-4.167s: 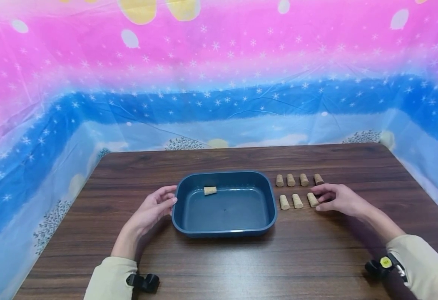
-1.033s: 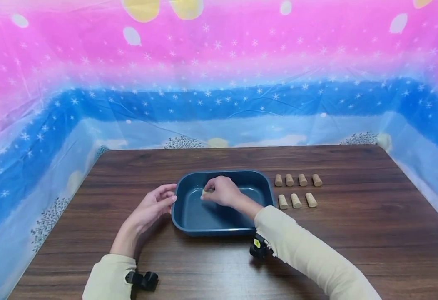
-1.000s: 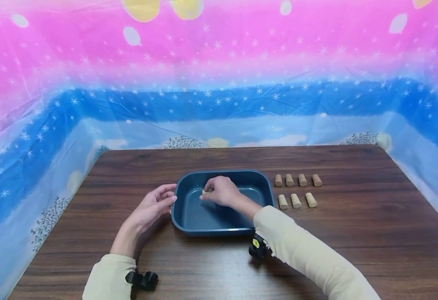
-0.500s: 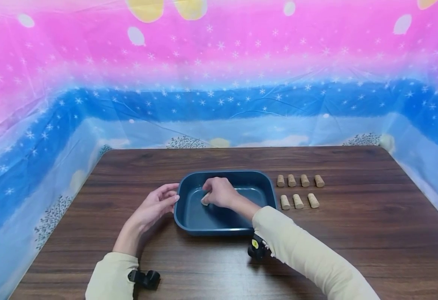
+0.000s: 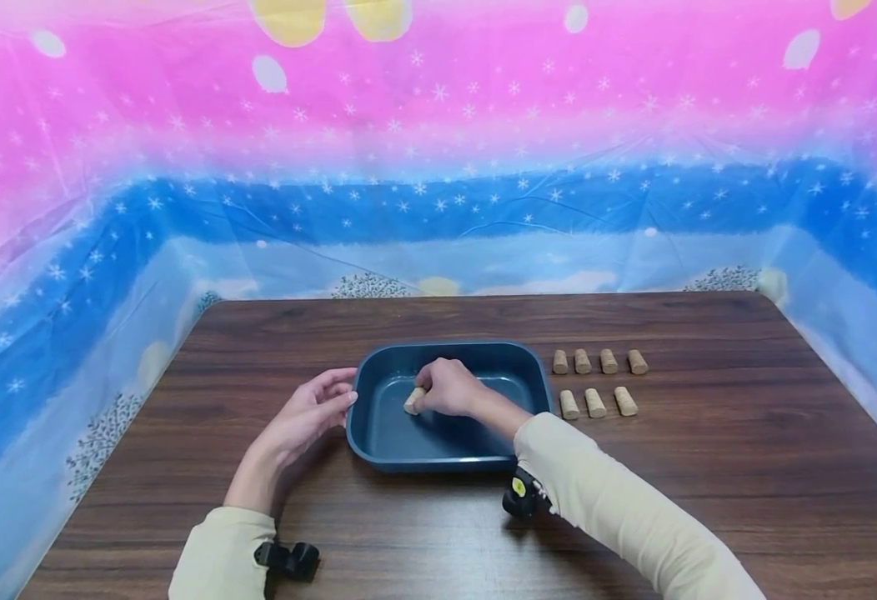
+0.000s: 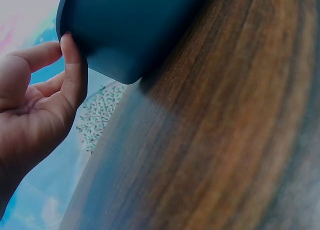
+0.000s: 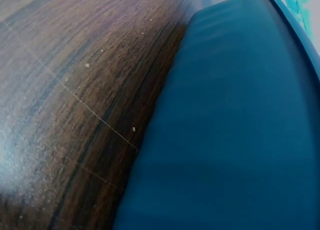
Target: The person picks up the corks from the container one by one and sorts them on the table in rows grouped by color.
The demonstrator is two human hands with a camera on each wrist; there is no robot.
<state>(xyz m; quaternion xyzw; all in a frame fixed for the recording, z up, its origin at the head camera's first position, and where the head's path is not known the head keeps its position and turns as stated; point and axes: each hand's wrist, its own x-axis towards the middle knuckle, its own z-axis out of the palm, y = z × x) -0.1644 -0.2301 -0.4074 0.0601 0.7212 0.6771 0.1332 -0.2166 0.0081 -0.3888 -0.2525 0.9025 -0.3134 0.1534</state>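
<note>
In the head view my right hand (image 5: 449, 388) reaches into a dark blue rectangular plastic tub (image 5: 438, 461) and pinches a tapered cork (image 5: 413, 402) between thumb and fingers. The cork leans at a slant near the floor of the tub, left of its middle, partly covered by the fingertips. My left hand (image 5: 314, 415) rests its thumb and fingertips against the tub's left end. Seen from the left wrist, that hand (image 6: 42, 99) touches the tub (image 6: 125, 29) at its rim with fingers loosely bent. The right wrist view holds only the tub's outer wall (image 7: 225, 130); the hand is hidden there.
Right of the tub, several corks stand or lean in two rows, among them a back-row cork (image 5: 608, 362) and a lighter front-row cork (image 5: 625, 402). A dark wooden table (image 5: 671, 492) carries everything. Behind it hangs a printed pink and blue cloth (image 5: 438, 200).
My right hand has gone from the corks on the right into the tub and taken hold of the cork lying there. The cork has turned slantwise and shifted slightly nearer. My left hand stays put.
</note>
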